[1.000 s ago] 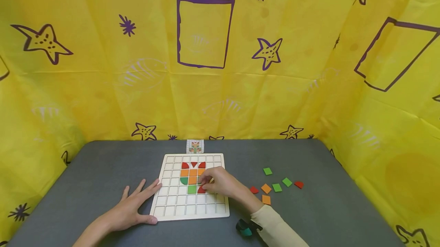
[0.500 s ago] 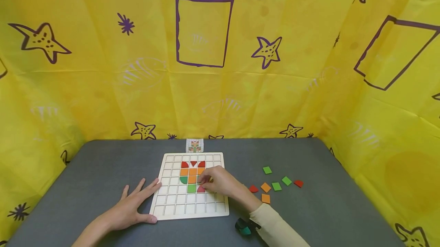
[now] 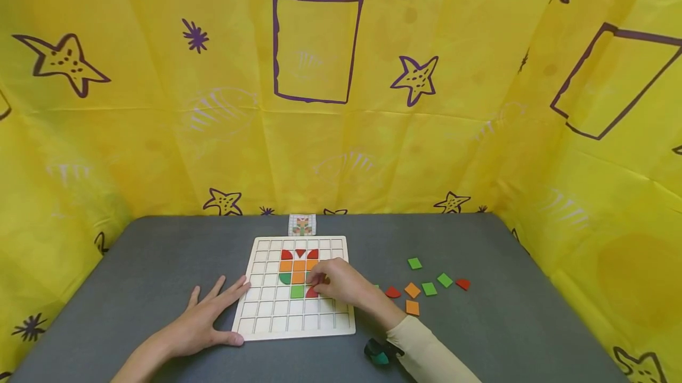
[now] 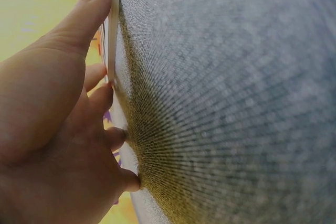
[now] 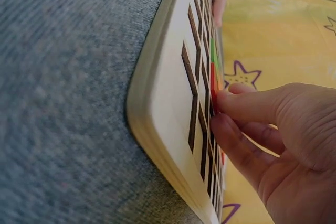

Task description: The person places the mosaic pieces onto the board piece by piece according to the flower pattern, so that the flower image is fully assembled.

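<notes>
A wooden grid board [image 3: 266,327] lies on the table, with several red, orange and green tiles set in its squares. My left hand [image 3: 205,321] rests spread at the board's left side, thumb and fingertips touching its edge and the table. Over the pattern's right side, my right hand [image 3: 341,281] pinches a red quarter-circle tile [image 3: 311,292] at a square beside a light green square tile [image 3: 297,292]. In the right wrist view, the thumb and fingers meet at the red tile [image 5: 213,80]. The fingers partly cover a dark green tile just above it.
A small pattern card [image 3: 302,225] lies behind the board. To the right are loose tiles, among them a red one [image 3: 392,292], an orange square [image 3: 412,308] and a green square [image 3: 429,289]. A black and teal object [image 3: 377,352] sits by the right sleeve. Yellow curtains enclose the table.
Both hands stay almost in place, the right one still at the red tile. A sliver of a green tile now shows beside the right wrist.
</notes>
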The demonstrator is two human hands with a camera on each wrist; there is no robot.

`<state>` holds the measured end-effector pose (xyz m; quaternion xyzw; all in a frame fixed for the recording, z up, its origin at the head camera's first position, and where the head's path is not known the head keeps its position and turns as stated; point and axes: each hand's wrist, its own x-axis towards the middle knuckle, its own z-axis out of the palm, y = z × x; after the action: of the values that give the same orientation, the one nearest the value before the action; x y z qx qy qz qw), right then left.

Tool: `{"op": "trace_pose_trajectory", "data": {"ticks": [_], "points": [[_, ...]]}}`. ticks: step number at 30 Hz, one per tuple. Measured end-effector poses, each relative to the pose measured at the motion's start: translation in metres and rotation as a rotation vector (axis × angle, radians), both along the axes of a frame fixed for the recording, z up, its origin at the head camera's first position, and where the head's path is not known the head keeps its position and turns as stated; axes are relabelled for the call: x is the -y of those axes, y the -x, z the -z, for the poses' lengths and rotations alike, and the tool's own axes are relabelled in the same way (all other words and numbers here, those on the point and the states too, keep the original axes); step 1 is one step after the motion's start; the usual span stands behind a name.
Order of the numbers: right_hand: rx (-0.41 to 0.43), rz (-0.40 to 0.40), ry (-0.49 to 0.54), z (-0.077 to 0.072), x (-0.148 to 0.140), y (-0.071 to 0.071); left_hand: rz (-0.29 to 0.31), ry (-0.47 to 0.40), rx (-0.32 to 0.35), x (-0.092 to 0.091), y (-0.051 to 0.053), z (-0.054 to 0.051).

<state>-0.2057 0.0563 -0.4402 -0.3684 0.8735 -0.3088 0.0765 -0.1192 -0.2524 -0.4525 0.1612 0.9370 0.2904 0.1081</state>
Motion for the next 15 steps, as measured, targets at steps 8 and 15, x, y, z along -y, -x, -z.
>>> {"op": "trace_pose_trajectory", "data": {"ticks": [8,15], "points": [[0.005,-0.016,0.019,-0.002,-0.004,-0.002,-0.002,0.004,0.004,0.0,0.0,0.0],[0.023,0.003,0.007,-0.009,-0.02,-0.003,-0.011,-0.002,0.031,0.0,0.0,-0.001]]}}
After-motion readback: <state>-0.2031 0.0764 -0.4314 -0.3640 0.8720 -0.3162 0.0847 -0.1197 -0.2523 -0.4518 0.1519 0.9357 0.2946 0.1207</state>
